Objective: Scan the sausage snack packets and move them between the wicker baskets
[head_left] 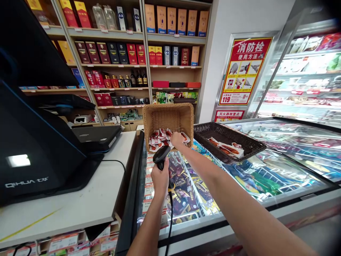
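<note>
Because the black cord point(171, 206) trails toward six o'clock, I judge that a wide swing of the left hand point(159, 174), wrapped firmly round the scanner point(161, 154) at twelve, could snag it on the freezer's rim point(314, 206). Farther out, also at twelve, the right hand point(178, 138) reaches into a wicker basket point(165, 117), among reddish packets point(157, 137); its fingertips are hidden, so I cannot tell whether it grasps one. With the basket's mouth facing me, a drag on its near edge might spill them. A dark tray point(257, 149) at one o'clock holds similar packets point(231, 150).
</note>
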Motion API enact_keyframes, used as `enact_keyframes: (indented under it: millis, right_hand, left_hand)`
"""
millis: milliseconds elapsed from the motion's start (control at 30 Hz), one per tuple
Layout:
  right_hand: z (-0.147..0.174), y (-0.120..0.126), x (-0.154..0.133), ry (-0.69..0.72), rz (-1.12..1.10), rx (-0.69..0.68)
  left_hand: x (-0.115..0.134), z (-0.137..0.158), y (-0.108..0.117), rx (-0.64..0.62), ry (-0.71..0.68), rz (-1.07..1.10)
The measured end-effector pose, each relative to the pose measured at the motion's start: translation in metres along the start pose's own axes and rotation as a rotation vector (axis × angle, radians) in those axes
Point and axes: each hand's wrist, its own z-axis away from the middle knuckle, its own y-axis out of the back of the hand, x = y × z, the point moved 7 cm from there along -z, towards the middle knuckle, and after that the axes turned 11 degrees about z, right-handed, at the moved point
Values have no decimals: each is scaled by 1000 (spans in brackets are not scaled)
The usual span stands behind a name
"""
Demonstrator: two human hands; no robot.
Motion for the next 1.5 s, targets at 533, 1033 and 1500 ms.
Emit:
enact_keyframes:
  millis: [533,1033,1500]
  right_hand:
    - [123,40,178,-38,-595,352]
    - [125,50,173,-40,-569,342]
    - [120,104,217,-242,-248,729]
  left_hand:
    - [4,10,-22,-185,-1,-136]
    - [13,18,-31,-285,-30,-238]
    - [9,17,-31,-294,-45,-245]
